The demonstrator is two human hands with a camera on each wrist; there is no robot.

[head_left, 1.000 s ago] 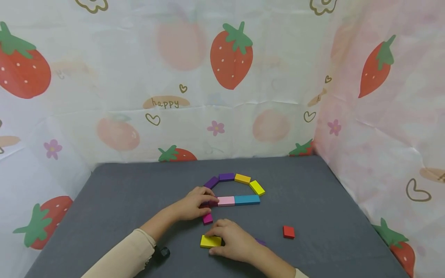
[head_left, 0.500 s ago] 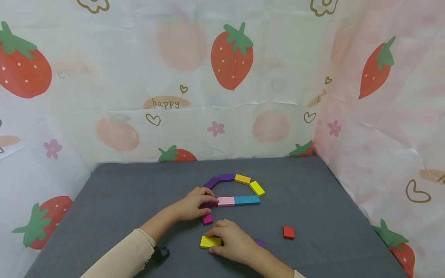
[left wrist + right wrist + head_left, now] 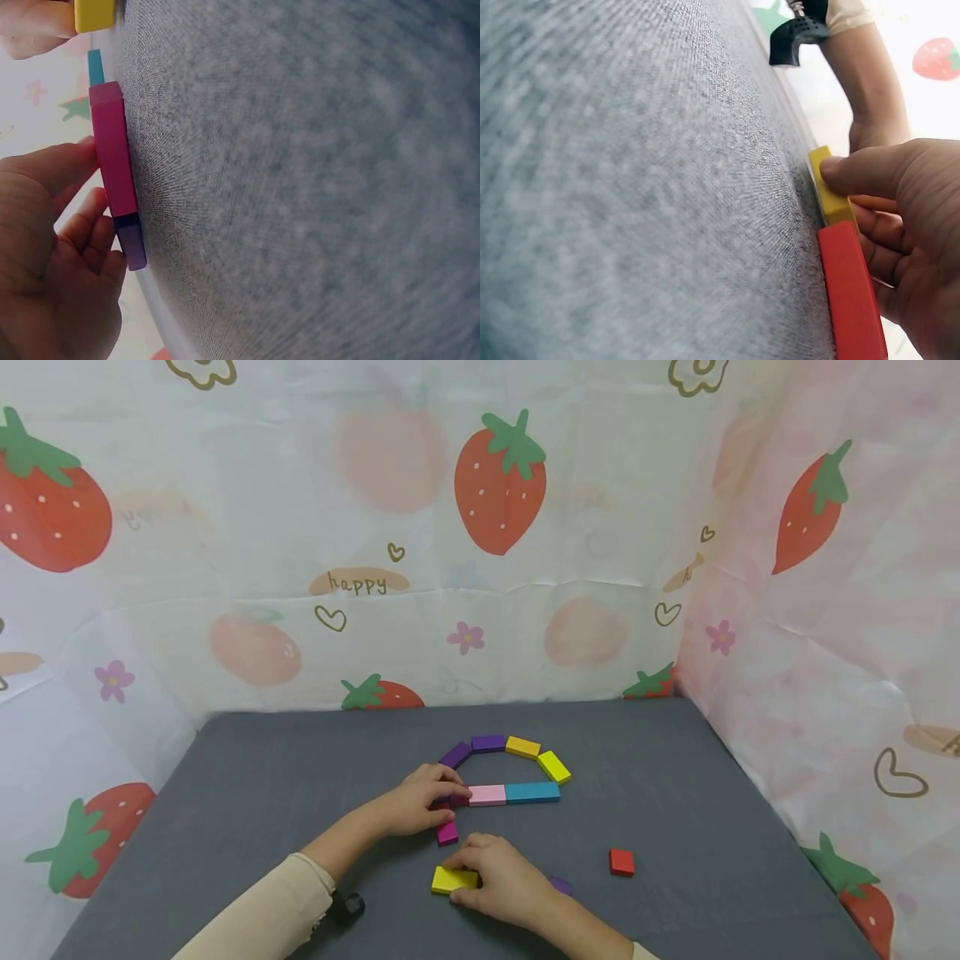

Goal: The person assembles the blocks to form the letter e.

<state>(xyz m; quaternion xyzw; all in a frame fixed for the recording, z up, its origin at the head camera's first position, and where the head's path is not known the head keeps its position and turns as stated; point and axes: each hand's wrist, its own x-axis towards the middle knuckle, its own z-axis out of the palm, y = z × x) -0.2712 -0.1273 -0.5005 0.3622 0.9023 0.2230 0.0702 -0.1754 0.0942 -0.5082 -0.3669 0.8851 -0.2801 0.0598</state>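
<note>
In the head view, my left hand (image 3: 420, 800) is at the left end of a row of blocks, thumb and fingers about a magenta block (image 3: 447, 833). Up close, the left wrist view has the thumb and curled fingers along the far side of this magenta block (image 3: 114, 161), with a purple block (image 3: 130, 241) beyond. Lower down, my right hand (image 3: 504, 881) pinches a yellow block (image 3: 447, 881) lying low at the table. The thumb presses its face in the right wrist view, where a red block (image 3: 851, 292) overlaps the scene nearer the camera.
Pink (image 3: 487, 795) and blue (image 3: 532, 792) blocks continue the row. Behind them purple (image 3: 489, 743), orange-yellow (image 3: 523, 747) and yellow (image 3: 554, 767) blocks form an arch. A red block (image 3: 622, 862) lies at right; a purple block (image 3: 560, 885) is partly hidden behind the right wrist.
Almost nothing differs. Both hands keep their places, and the yellow block's near edge shifts very slightly; the arch and row stand as before.
</note>
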